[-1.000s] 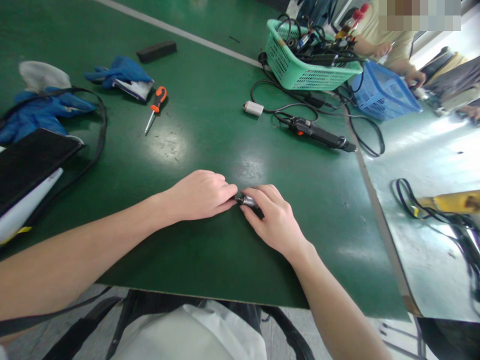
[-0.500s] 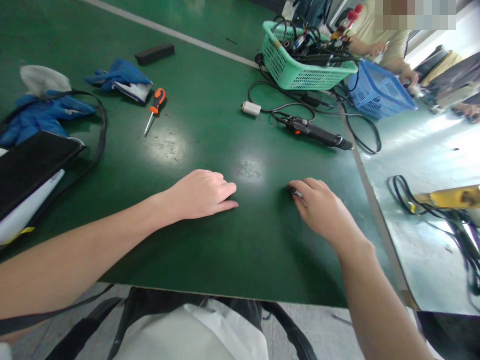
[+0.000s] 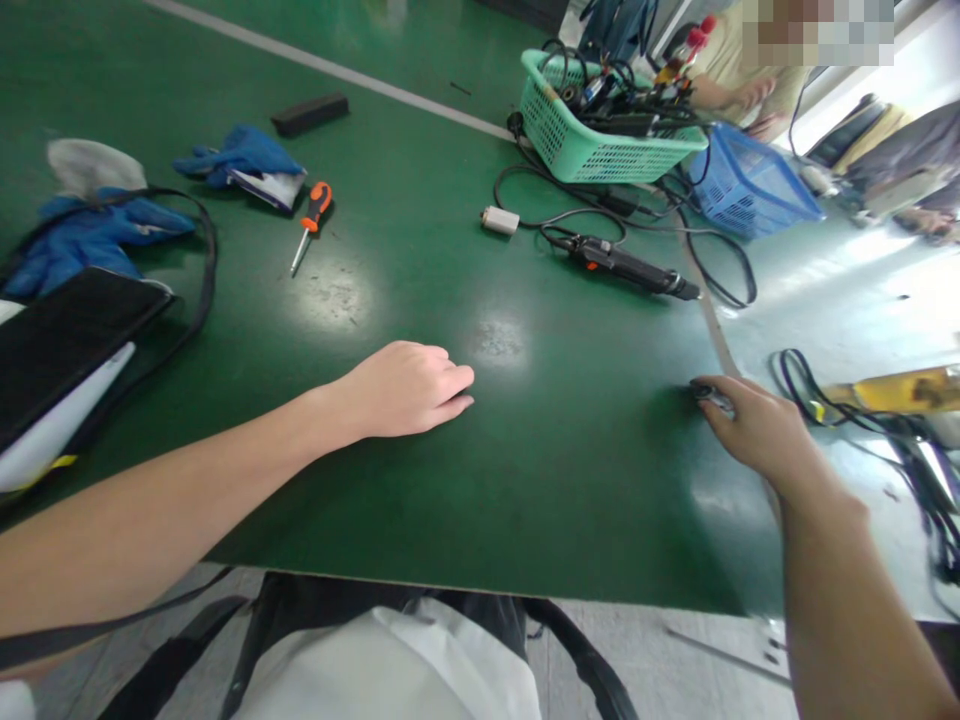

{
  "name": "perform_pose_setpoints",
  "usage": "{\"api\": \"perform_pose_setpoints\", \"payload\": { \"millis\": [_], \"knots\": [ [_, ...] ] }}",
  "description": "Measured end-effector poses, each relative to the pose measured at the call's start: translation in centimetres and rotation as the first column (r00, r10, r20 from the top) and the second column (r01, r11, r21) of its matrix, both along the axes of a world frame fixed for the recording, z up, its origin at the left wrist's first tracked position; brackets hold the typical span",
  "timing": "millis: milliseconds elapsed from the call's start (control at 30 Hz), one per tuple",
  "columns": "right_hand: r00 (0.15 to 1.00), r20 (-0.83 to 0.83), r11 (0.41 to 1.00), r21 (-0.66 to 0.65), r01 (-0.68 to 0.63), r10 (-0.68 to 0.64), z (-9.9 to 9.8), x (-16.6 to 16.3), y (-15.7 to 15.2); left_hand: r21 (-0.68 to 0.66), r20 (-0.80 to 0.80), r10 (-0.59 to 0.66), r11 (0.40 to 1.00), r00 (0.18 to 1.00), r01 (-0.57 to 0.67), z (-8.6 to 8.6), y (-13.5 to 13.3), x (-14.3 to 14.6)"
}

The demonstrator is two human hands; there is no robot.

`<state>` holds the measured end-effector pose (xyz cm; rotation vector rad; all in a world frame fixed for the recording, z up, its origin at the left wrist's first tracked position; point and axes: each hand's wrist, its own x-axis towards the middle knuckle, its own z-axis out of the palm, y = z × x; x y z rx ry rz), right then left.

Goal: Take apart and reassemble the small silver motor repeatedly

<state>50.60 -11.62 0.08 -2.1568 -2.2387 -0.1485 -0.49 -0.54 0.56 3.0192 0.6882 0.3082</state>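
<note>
My left hand (image 3: 416, 390) rests on the green tabletop (image 3: 510, 500), knuckles up and fingers curled in. Its thumb lies just below the index finger, and nothing shows between them. Over by the right edge of the green surface, my right hand (image 3: 757, 420) is closed around a small dark and silvery object (image 3: 712, 397). Only one end of that object sticks out; its kind cannot be made out. Beyond the right hand lies a black electric screwdriver (image 3: 630, 268) with a cable. An orange-and-black screwdriver (image 3: 311, 225) lies beyond my left hand.
A green basket (image 3: 615, 155) of tools and cables stands at the back beside a blue basket (image 3: 754, 190). Another person (image 3: 727, 85) is behind them. Blue gloves (image 3: 251, 160), a black block (image 3: 311, 114) and a black flat device (image 3: 67, 350) lie left. A yellow tool (image 3: 900, 392) lies right.
My right hand has moved right across the table with the small object in it, to near the edge strip. My left hand has stayed in place.
</note>
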Motion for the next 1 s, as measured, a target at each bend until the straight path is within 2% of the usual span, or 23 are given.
{"api": "perform_pose_setpoints", "payload": {
  "millis": [167,233,300,333,400,533,633,733,900,1000],
  "knots": [
    [0.989,-0.069,0.990,-0.050,0.130,-0.133,1.6,-0.4,0.2,-0.009,0.002,0.006,1.000,1.000,-0.006,0.1,-0.1,0.0],
    [0.980,-0.083,0.984,-0.008,0.178,-0.178,2.7,-1.8,0.7,-0.012,0.001,0.009,1.000,1.000,-0.009,0.0,-0.1,0.0],
    [0.981,-0.090,0.979,0.089,0.181,-0.173,3.5,-4.8,1.7,-0.017,-0.006,0.013,1.000,1.000,-0.013,0.0,-0.1,0.0],
    [0.983,-0.124,0.976,0.152,0.156,-0.138,3.7,-6.9,2.4,-0.020,-0.009,0.015,1.000,1.000,-0.016,-0.1,-0.1,0.0],
    [0.987,-0.159,0.980,0.188,0.067,-0.037,3.7,-12.0,4.2,-0.025,-0.021,0.021,0.999,1.000,-0.021,-0.1,-0.1,0.1],
    [0.912,-0.271,0.938,0.246,-0.243,0.307,2.9,-22.0,8.2,-0.010,-0.036,0.035,0.999,0.999,-0.035,0.0,-0.2,0.0],
    [0.855,-0.307,0.902,0.250,-0.352,0.418,2.1,-26.6,10.5,0.013,-0.023,0.038,0.999,0.999,-0.038,0.2,-0.2,0.0],
    [0.843,-0.322,0.901,0.203,-0.382,0.430,1.4,-28.4,11.5,0.025,-0.014,0.039,0.999,0.999,-0.039,0.4,-0.2,0.0],
    [0.867,-0.290,0.914,0.106,-0.392,0.405,0.7,-28.6,11.5,0.031,-0.013,0.031,0.999,0.999,-0.031,0.3,-0.3,0.0],
    [0.872,-0.303,0.923,0.108,-0.370,0.386,0.5,-29.0,11.6,0.035,-0.009,0.035,0.999,0.999,-0.034,0.2,-0.2,0.0]
  ]
}}
